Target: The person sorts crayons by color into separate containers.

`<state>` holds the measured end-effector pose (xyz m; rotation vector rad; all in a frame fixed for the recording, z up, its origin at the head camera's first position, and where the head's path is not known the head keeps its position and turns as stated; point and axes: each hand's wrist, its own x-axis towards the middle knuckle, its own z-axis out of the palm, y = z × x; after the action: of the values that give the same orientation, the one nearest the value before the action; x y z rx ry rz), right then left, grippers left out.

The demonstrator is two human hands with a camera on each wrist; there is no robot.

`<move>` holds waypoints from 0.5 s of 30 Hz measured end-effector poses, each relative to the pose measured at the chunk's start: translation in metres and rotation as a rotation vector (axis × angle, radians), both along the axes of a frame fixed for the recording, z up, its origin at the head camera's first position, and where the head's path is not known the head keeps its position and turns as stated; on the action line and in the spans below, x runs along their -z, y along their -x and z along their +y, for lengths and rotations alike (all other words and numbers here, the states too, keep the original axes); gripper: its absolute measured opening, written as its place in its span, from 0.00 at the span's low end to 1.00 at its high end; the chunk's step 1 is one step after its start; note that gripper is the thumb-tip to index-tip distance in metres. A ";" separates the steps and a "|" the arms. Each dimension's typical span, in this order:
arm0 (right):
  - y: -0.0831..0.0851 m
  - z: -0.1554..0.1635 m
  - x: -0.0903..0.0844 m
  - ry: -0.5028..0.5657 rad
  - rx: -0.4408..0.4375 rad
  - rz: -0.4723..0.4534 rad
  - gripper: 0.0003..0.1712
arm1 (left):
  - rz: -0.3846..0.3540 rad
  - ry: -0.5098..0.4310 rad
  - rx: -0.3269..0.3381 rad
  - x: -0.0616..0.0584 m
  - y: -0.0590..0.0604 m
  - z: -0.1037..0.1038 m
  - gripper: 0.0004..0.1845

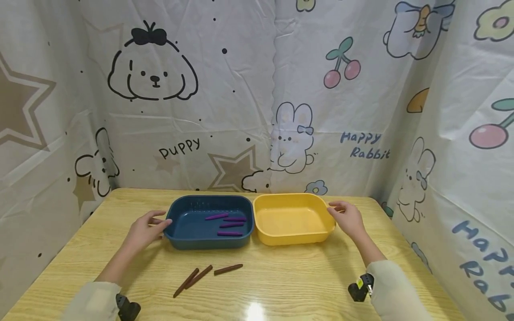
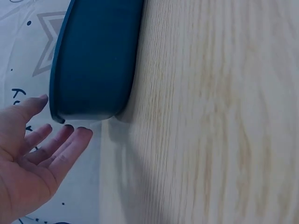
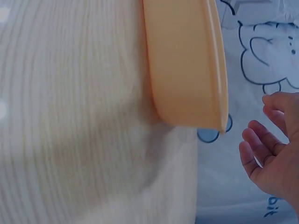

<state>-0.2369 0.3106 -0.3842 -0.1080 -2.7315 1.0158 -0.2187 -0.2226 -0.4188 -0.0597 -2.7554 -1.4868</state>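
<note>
Flanking trays (image 1: 209,244), left hand (image 1: 145,230) and right hand (image 1: 348,219) spread empty fingers. Sleeve (image 1: 95,299) contact could roll brown sticks (image 1: 228,269) off the table's (image 1: 299,285) near edge.

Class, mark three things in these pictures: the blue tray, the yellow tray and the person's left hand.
Blue tray (image 1: 196,228): head view, on its bare inner floor.
Yellow tray (image 1: 286,221): head view, on its inner floor.
Left hand (image 1: 144,230): head view, on the back of the hand.

Three sticks (image 1: 198,277) before left tray (image 1: 209,244), right tray (image 1: 295,239) alongside.
</note>
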 end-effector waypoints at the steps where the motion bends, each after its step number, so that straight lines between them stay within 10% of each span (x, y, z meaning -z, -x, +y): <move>1: 0.000 0.002 0.003 0.001 0.008 -0.005 0.21 | 0.006 0.013 0.002 0.000 -0.003 -0.002 0.35; 15: -0.002 0.003 0.032 0.070 0.063 -0.097 0.26 | 0.118 0.250 0.048 -0.010 -0.032 -0.008 0.30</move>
<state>-0.2354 0.3133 -0.4160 -0.2598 -2.7599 1.1166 -0.1869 -0.2310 -0.4089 -0.2095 -2.8435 -1.0994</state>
